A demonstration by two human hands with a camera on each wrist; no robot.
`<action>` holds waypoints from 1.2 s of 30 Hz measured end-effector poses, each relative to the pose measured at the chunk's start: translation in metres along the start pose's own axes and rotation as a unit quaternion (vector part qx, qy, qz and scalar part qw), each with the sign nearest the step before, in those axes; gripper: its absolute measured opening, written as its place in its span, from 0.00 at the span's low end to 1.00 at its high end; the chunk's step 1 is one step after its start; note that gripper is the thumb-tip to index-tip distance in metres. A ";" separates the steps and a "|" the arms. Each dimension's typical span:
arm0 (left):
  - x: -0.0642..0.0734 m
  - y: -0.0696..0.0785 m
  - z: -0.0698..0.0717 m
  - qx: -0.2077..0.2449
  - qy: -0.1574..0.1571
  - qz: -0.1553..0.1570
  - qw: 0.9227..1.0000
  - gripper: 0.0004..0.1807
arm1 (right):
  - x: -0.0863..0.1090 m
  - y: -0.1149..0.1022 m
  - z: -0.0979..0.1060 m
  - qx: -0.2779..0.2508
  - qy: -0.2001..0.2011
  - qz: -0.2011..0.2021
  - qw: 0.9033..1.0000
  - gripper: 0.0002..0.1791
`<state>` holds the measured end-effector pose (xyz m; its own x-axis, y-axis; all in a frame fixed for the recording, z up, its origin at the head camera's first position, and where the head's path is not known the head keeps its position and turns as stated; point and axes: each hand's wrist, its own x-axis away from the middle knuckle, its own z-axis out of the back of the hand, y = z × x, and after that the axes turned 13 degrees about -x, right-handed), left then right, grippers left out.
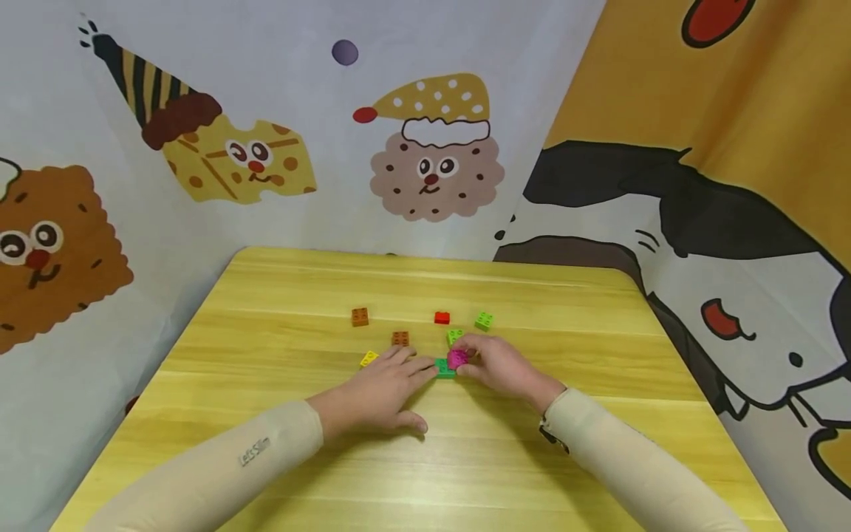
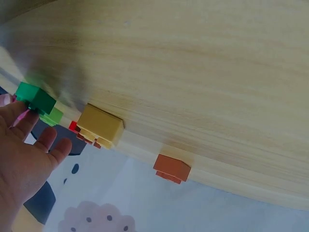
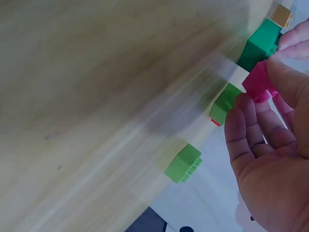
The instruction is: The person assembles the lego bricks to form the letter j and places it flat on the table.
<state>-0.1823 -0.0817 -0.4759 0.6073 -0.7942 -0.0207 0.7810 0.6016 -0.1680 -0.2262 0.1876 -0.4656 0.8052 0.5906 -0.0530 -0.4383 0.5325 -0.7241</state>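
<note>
Thumb and fingers of your right hand (image 1: 501, 367) were curled in a pinch on a magenta brick (image 1: 457, 359), holding it at the right end of a green brick (image 1: 445, 369). Whether those two bricks touched, you could not have told from these views. Your left hand (image 1: 385, 391) lay palm down with its fingers extended and slightly spread, gripping nothing; its fingertips touched the other end of the green brick, and its thumb stood out toward you.

Close by your left fingers lay a yellow brick (image 1: 369, 358), partly covered by the hand in the head view, and a brown brick (image 1: 400, 338) just past the fingertips. A light green brick (image 1: 455, 337) sat just beyond the green one, near your right fingertips. Farther out on the wooden table (image 1: 279, 295) you had a second brown brick (image 1: 360, 317), a red brick (image 1: 442, 318) and a second light green brick (image 1: 484, 321), set apart from one another. Behind the table hung cloth (image 1: 319, 96) printed with cartoon figures.
</note>
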 end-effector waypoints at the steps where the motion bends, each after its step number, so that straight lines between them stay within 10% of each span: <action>1: -0.001 0.000 0.001 0.000 -0.002 -0.001 1.000 0.56 | 0.000 0.000 0.000 0.001 -0.002 0.002 1.000 0.16; 15: 0.000 0.003 0.001 0.001 -0.027 0.004 1.000 0.58 | -0.002 -0.001 -0.005 0.018 -0.001 0.037 0.999 0.16; 36: 0.007 -0.009 0.003 0.032 0.009 0.018 0.999 0.51 | -0.008 0.011 -0.007 -0.181 -0.007 -0.095 0.979 0.15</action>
<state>-0.1850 -0.0923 -0.4719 0.6326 -0.7733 -0.0427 0.7671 0.6332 -0.1035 -0.2343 0.1844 -0.4783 0.8522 0.5106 0.1141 -0.1086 0.3859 -0.9161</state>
